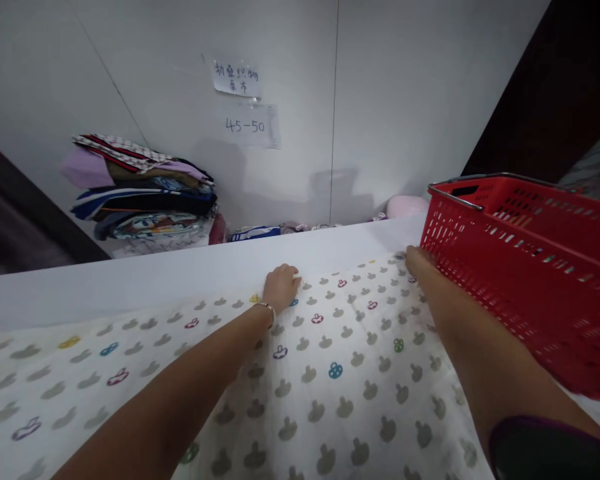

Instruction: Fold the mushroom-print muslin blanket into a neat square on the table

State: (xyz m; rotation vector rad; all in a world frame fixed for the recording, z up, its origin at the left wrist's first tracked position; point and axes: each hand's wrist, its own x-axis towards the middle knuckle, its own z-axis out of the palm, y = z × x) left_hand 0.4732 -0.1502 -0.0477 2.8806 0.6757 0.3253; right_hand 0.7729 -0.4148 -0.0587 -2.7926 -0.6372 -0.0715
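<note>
A white cloth (325, 360) printed with grey, blue, red, yellow, purple and green mushroom shapes lies spread over the white table. Its far edge runs across the tabletop, and the near part leaves the bottom of the view. My left hand (281, 287), with a bracelet at the wrist, is closed on that far edge near the middle. At the far right corner of the cloth, my right hand (419, 259) pinches the fabric beside the basket; some of its fingers are hidden.
A red plastic basket (510, 280) with metal handles stands at the right. Behind the table at left is a stack of folded fabrics (150, 190). More fabrics (255, 233) show past the white table's (180, 260) far edge. Paper notes (253, 125) hang on the wall.
</note>
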